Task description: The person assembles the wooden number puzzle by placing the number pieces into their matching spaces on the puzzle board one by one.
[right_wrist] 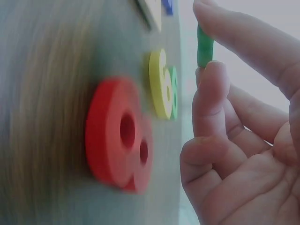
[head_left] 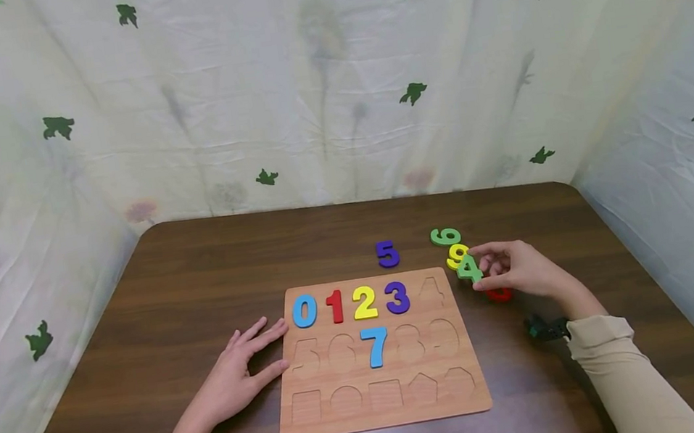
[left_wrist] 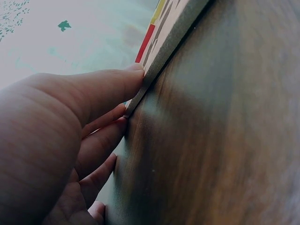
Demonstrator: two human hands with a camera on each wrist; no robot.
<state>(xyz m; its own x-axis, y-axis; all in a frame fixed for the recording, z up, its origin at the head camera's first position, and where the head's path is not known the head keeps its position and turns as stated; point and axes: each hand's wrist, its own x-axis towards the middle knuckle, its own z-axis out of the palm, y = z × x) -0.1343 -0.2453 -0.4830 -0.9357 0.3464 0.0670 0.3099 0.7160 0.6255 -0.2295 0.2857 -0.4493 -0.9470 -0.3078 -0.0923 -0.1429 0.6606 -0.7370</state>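
Head view: the right hand point(head_left: 515, 269) pinched the green 4 point(head_left: 469, 269) between the thumb and a fingertip, with the other fingers bent inward. Per the right wrist view, this numeral was raised off the tabletop point(head_left: 228, 261). In the head view, it stood to the right of the wooden board point(head_left: 329, 427), near the board's upper right corner.

The yellow 9 point(head_left: 457, 256) appeared just beyond the held piece. The green 6 point(head_left: 445, 236) lay farther back, turned on its side. The red 8 point(right_wrist: 112, 140) rested on the tabletop, partly covered by the right hand in the head view. The purple 5 point(head_left: 388, 253) lay behind the board's rear edge.

The left hand point(head_left: 236, 377) held nothing; its fingers were extended and spread, and its thumb and fingertips touched the board's left edge.

On the board, the top row carried the blue 0 point(head_left: 297, 312), red 1 point(head_left: 335, 307), yellow 2 point(head_left: 365, 304) and purple 3 point(head_left: 407, 297). The blue 7 point(head_left: 376, 350) occupied the middle of row 2. A printed curtain point(head_left: 301, 69) stood behind the tabletop.
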